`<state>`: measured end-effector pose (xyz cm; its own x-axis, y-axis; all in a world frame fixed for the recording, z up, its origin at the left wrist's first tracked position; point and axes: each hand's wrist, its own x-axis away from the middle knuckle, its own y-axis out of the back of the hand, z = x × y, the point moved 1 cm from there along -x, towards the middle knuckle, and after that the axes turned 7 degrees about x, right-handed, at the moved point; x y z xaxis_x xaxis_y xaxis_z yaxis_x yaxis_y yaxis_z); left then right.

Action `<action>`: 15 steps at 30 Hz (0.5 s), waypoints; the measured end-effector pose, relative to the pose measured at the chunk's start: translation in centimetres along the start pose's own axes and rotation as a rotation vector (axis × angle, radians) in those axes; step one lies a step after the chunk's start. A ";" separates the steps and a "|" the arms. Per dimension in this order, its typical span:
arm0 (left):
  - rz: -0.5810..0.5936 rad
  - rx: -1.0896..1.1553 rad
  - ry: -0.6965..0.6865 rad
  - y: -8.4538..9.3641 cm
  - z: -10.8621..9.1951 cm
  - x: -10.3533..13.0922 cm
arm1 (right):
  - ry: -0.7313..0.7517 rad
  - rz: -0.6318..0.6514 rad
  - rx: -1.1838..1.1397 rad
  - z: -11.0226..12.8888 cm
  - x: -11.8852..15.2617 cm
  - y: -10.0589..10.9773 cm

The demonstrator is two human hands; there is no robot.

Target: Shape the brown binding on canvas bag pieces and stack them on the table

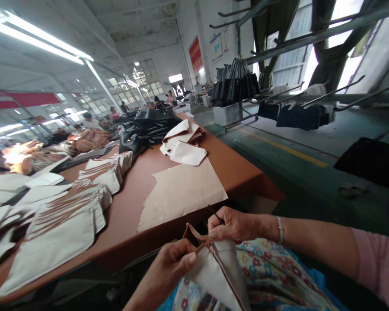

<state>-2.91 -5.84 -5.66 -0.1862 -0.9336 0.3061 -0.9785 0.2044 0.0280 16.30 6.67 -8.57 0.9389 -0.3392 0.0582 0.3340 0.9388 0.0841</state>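
A white zippered pouch (210, 272) with brown trim lies over the floral cloth on my lap. My left hand (173, 263) pinches its brown edge between thumb and fingers, near the end of the zipper. Just to the right, my right hand (228, 224) is closed at the same corner, thumb pressed on the brown strip. A thin dark tool (215, 213) sticks up out of the right fist; its working end is hidden. Both hands are close together in front of the table edge.
Brown paper (184, 190) lies on the brown table, with a few white pouches (188, 152) behind it. Overlapping rows of white pouches (65, 237) fill the left side. Black bags (149, 125) are piled farther back. Metal racks hold hanging black bags (235, 86) at right. Several people sit far off.
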 end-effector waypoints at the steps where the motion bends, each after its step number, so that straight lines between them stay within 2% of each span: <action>1: 0.012 -0.008 -0.010 0.2 0.1 0.1 | 0.001 0.001 0.005 0.1 0.1 0.1; 6: 0.015 -0.094 0.004 1.2 0.2 1.0 | 0.015 -0.042 0.031 -0.5 0.0 1.1; 8: -0.035 -0.169 -0.030 1.7 0.3 1.2 | 0.009 -0.086 0.147 -1.0 -0.4 1.9; 10: -0.125 -0.301 -0.098 2.0 0.3 1.0 | 0.020 -0.133 0.368 -1.1 -1.0 2.8; 13: -0.210 -0.480 -0.205 1.7 -0.4 -0.5 | 0.185 -0.266 0.693 0.7 -2.3 2.8; 15: -0.253 -0.578 -0.272 1.2 -1.3 -1.8 | 0.324 -0.285 0.718 2.7 -3.0 1.6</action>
<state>-3.62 -3.59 -4.96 -0.0482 -0.9985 -0.0248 -0.8043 0.0241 0.5937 13.77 9.03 -5.94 0.8404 -0.4210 -0.3413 0.5314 0.5162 0.6717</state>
